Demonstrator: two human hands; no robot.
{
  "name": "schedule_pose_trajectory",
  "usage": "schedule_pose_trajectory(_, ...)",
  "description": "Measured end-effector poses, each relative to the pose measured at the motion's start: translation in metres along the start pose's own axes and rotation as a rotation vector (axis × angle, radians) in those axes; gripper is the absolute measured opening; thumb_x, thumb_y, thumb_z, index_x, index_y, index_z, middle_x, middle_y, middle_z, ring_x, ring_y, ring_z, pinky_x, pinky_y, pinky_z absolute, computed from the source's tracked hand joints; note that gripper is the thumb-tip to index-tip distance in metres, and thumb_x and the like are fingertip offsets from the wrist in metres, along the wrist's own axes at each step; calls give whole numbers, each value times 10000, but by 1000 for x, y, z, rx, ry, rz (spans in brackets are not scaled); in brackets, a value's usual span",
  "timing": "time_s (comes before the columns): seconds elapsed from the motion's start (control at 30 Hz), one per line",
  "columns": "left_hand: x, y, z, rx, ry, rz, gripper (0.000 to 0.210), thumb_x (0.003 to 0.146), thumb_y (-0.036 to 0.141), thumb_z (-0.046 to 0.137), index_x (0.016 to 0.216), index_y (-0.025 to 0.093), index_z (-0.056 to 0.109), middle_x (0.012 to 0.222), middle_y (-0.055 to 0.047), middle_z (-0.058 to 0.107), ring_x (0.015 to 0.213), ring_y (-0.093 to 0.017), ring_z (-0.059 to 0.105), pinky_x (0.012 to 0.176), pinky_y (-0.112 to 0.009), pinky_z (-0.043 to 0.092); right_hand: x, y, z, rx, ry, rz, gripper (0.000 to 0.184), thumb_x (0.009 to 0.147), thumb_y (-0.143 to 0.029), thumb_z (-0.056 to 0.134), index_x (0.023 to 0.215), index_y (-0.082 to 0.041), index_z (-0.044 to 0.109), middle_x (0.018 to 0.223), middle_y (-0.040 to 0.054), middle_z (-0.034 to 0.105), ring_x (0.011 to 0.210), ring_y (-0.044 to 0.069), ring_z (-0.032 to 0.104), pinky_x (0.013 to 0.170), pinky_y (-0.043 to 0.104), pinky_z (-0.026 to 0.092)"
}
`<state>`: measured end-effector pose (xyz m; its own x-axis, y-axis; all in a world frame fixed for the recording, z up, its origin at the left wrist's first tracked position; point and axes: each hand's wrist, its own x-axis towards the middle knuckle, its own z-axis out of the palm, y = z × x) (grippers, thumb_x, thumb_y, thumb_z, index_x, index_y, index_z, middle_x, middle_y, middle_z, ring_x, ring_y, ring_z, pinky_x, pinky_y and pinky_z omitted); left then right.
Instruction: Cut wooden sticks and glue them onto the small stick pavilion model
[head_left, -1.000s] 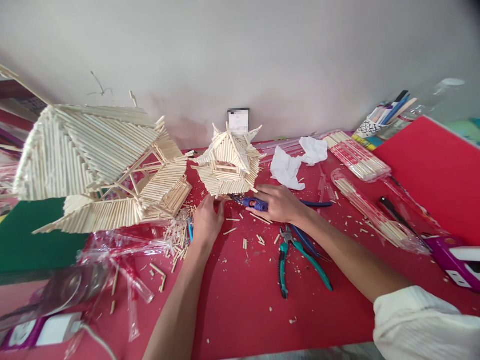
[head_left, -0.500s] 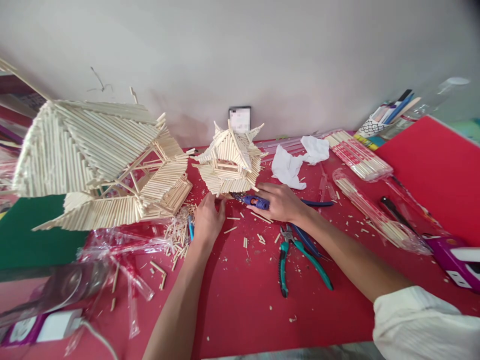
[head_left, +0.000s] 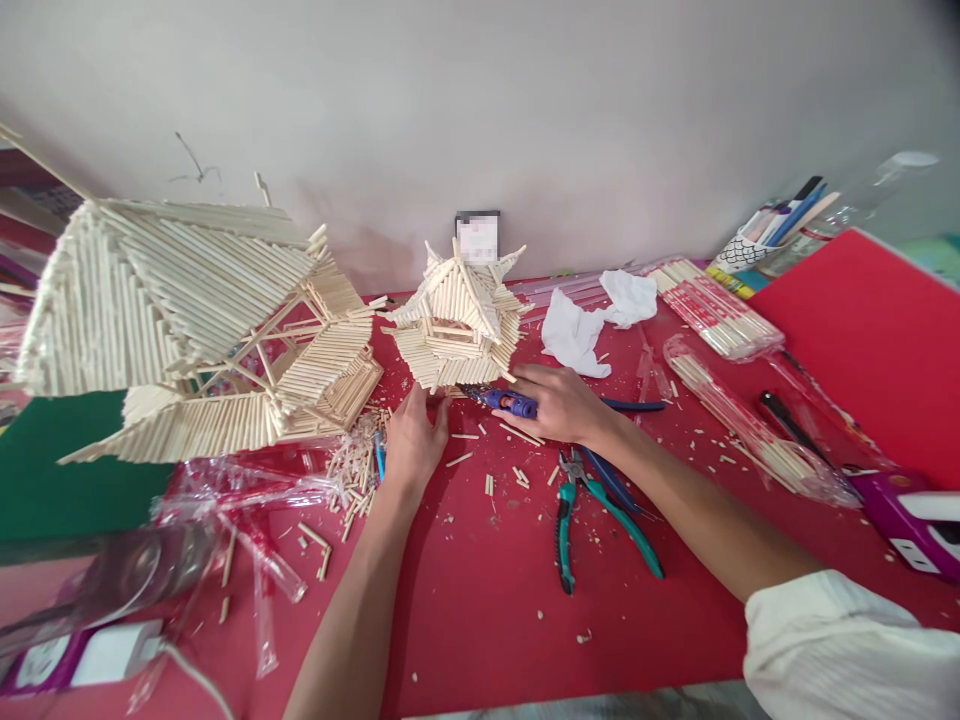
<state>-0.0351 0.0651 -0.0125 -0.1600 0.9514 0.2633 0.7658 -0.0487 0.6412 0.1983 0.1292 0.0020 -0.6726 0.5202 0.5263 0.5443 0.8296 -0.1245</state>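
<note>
My left hand (head_left: 415,440) is closed in a pinch at the front edge of a small pavilion model (head_left: 457,330) made of thin wooden sticks. A short wooden stick (head_left: 451,391) shows at its fingertips, partly hidden. Wrapped in my right hand (head_left: 559,403) is a blue plier-like tool (head_left: 513,403) with an orange part at its middle. Its dark jaws point left, close to the stick and my left fingers. Blue handles spread out behind the palm. Green-handled cutters (head_left: 571,500) lie with handles apart below my right wrist.
A larger stick-built house model (head_left: 217,290) stands at left, above plastic wrappers (head_left: 255,500) and stick scraps (head_left: 364,470). Crumpled tissues (head_left: 574,330), packaged sticks (head_left: 712,305), a pen cup (head_left: 742,250) and a purple-and-white device (head_left: 907,515) sit at right. Offcuts dot the red tabletop (head_left: 480,620).
The whole view has shifted very slightly. Both hands keep nearly the same place and grip, and the models and tools stay where they were.
</note>
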Motion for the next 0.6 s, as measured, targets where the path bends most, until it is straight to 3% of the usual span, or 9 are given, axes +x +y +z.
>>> schedule_pose_trajectory(0.6, 1, 4, -5, 101, -18, -2, 159, 946, 304, 579, 990, 200, 691, 959, -75, 758, 898, -232, 720, 808, -316, 515, 0, 0, 0, 16, 14, -9, 369, 930, -486, 623, 1083, -174, 747, 1057, 107, 756, 895, 248, 729, 715, 346, 610)
